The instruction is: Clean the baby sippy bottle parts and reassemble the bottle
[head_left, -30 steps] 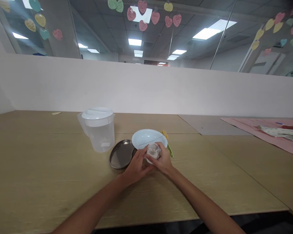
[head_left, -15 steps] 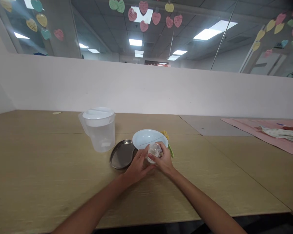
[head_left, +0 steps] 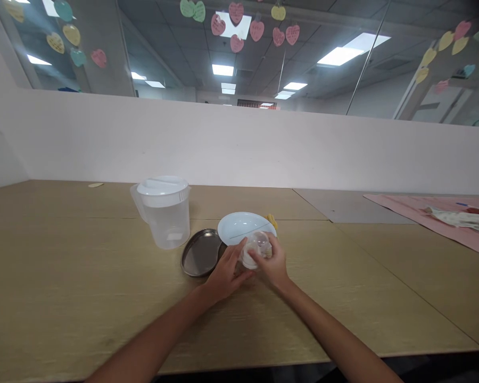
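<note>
Close in front of the white bowl [head_left: 239,225], my two hands meet around a small clear plastic container [head_left: 249,259] with a whitish ring or inside. My left hand [head_left: 225,271] is closed round its left side and lower part. From the right, my right hand [head_left: 274,261] grips the clear rounded cap [head_left: 260,240] at the top, which leans right. Whether the cap is fully apart from the container cannot be made out. Left of the hands lies a round, shallow metal tray [head_left: 201,253], partly behind my left hand.
A clear lidded pitcher [head_left: 168,226] stands behind the tray. A yellow object [head_left: 272,219] lies by the bowl's right rim. On the wooden table's [head_left: 104,276] far right is a pink cloth [head_left: 407,205] with a whitish fabric item on it. A white wall [head_left: 239,143] rises behind.
My right hand has shifted slightly right with the clear cap, which now tilts right of the container. It now covers the green strip seen earlier. My left hand has hardly moved.
</note>
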Demonstrator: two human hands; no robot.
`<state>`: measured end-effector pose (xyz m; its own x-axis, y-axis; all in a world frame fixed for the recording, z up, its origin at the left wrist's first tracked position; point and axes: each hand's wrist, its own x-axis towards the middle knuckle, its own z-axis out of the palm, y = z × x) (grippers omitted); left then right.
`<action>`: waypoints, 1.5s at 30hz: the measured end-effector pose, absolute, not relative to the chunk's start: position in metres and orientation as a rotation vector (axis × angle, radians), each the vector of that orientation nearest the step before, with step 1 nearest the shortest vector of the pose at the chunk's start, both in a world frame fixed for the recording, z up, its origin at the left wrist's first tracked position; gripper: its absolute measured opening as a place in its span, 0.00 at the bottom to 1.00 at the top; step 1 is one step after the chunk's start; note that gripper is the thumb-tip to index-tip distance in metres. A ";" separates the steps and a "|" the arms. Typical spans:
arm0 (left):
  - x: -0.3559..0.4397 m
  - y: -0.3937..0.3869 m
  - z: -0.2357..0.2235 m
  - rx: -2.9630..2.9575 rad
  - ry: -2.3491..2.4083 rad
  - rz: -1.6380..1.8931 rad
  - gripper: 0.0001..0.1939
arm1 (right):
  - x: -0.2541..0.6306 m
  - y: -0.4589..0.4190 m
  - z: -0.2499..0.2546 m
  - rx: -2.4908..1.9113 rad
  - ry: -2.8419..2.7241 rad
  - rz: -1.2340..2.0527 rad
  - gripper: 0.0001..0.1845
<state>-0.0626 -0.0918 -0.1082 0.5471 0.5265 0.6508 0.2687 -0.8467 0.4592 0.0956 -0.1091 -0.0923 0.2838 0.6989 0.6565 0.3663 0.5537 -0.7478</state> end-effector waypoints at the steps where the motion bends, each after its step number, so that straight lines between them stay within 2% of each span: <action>1: -0.063 -0.092 -0.107 2.479 0.666 1.184 0.34 | 0.097 -0.109 -0.091 -1.007 -1.260 0.253 0.21; 5: -0.064 -0.094 -0.104 2.442 0.696 1.150 0.32 | 0.108 -0.101 -0.082 -0.924 -0.967 0.213 0.26; 8: -0.064 -0.095 -0.104 2.406 0.736 1.138 0.33 | 0.120 -0.091 -0.081 -0.975 -0.963 0.181 0.32; 12: -0.065 -0.094 -0.104 2.419 0.762 1.118 0.34 | 0.133 -0.081 -0.092 -1.182 -1.289 0.103 0.24; 17: -0.065 -0.093 -0.103 2.454 0.766 1.096 0.33 | 0.133 -0.078 -0.101 -1.264 -1.539 0.023 0.30; 21: -0.065 -0.094 -0.103 2.453 0.771 1.095 0.33 | 0.133 -0.078 -0.102 -1.221 -1.669 0.063 0.30; 31: -0.065 -0.095 -0.102 2.437 0.785 1.075 0.32 | 0.135 -0.074 -0.106 -1.249 -1.729 0.149 0.28; 36: -0.065 -0.094 -0.103 2.464 0.772 1.117 0.33 | 0.132 -0.077 -0.104 -1.358 -1.790 0.099 0.20; 42: -0.064 -0.095 -0.101 2.492 0.775 1.126 0.32 | 0.129 -0.081 -0.100 -1.346 -1.771 0.027 0.27; 45: -0.064 -0.096 -0.100 2.482 0.786 1.108 0.32 | 0.128 -0.086 -0.096 -1.244 -1.745 -0.010 0.26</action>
<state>-0.0637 -0.0955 -0.1000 0.5500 0.5956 0.5855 0.3553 -0.8013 0.4813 0.1280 -0.0863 -0.0963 -0.0220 0.7249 0.6885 0.7326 0.4803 -0.4823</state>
